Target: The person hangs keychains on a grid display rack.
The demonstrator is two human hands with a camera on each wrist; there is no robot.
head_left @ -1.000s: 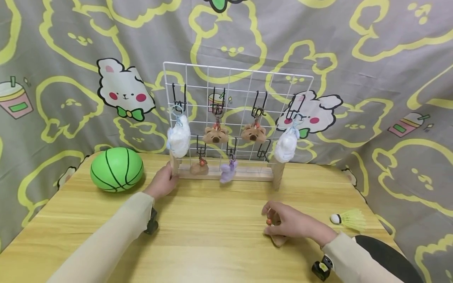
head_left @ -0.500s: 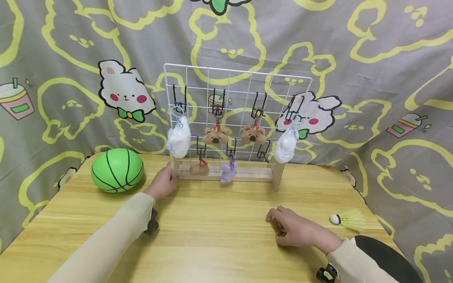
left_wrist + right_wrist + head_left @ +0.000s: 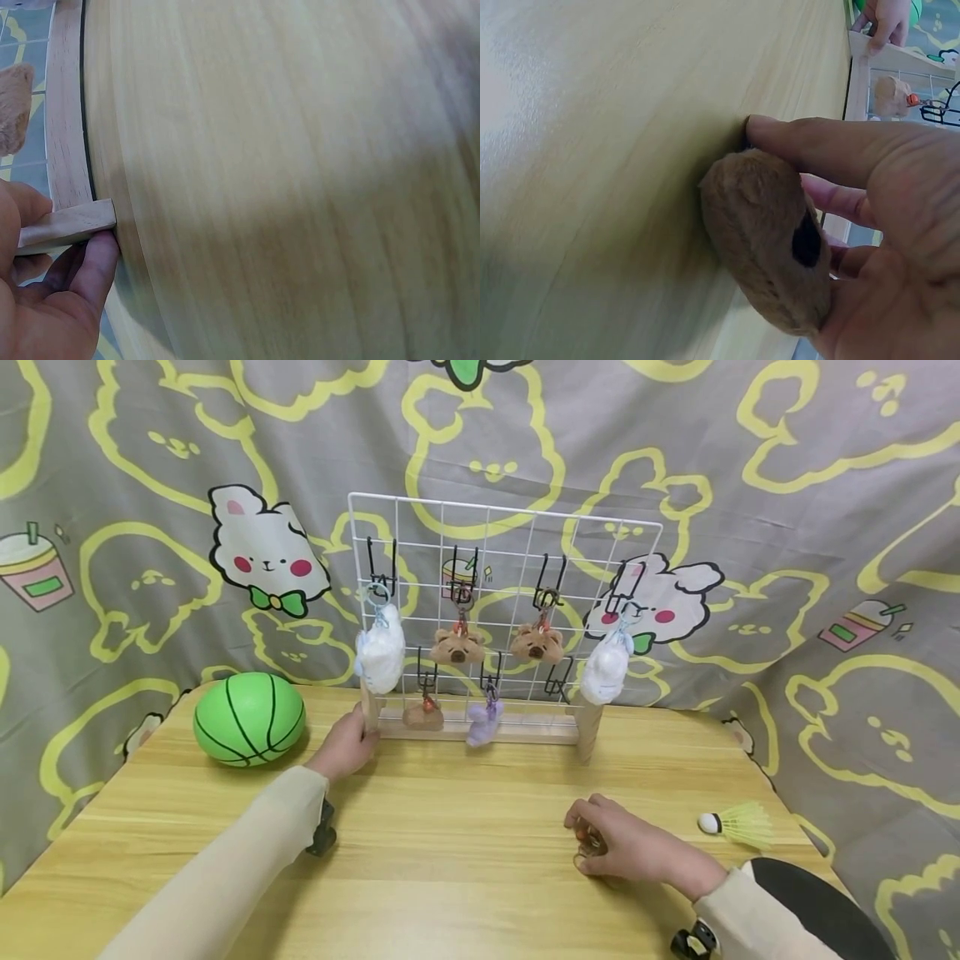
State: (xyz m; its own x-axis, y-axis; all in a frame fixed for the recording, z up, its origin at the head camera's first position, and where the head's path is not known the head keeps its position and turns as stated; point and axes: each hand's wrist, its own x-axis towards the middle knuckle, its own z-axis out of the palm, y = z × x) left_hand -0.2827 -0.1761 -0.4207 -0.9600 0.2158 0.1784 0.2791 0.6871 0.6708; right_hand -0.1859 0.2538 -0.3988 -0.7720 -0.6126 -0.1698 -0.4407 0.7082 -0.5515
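Observation:
In the head view, my left hand (image 3: 347, 745) grips the wooden foot at the left end of a white wire grid rack (image 3: 487, 512). The left wrist view shows thumb and fingers on both sides of that wooden foot (image 3: 71, 223). My right hand (image 3: 633, 845), low over the table, holds a brown plush bear keychain (image 3: 754, 232) with a dark nose. Its plush body is mostly hidden in the head view, where a bit of red and metal shows between the fingers. On the rack hang white plush keychains (image 3: 381, 652), brown bear keychains (image 3: 459, 646) and a purple one (image 3: 484, 724).
A green ball (image 3: 249, 720) sits on the table left of the rack. To the right lie a yellow shuttlecock (image 3: 738, 824) and a black round thing (image 3: 813, 906) at the edge. Several black hooks (image 3: 558, 677) hang on the grid. A patterned curtain stands behind.
My right hand has shifted slightly right, and the bear's body, visible below the fingers earlier, is now mostly hidden by the hand. The left hand stays on the rack's foot.

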